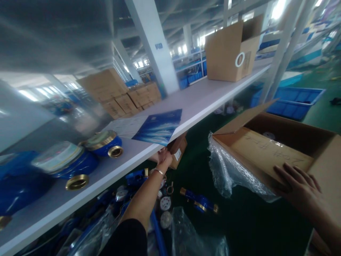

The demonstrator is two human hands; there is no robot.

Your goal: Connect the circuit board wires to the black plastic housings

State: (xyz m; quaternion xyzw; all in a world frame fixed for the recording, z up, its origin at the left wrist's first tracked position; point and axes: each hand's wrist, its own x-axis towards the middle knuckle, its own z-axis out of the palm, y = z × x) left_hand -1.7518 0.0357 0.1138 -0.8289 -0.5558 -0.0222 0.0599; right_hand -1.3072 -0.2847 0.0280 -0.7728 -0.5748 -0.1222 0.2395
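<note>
My left hand [165, 159] reaches under the front edge of the shelf with its fingers curled. What they hold, if anything, is hidden. Just beside it stands a small cardboard box [179, 153] with a white label. My right hand [299, 185] lies over the near side of a large open carton [293, 133], its fingers stretched and apart on a handwritten cardboard panel [262, 147]. Clear plastic wrap [223, 167] hangs at that carton's side. On the dark green floor between my hands is a blue water meter body [199, 200] with brass ends.
Blue meters with brass fittings [102, 144] stand on the shelf [194, 96], near a blue leaflet [160, 124] and another open carton [231, 53]. Several round dials [165, 203] and blue parts crowd below. A blue crate [290, 103] sits beyond the right-hand carton.
</note>
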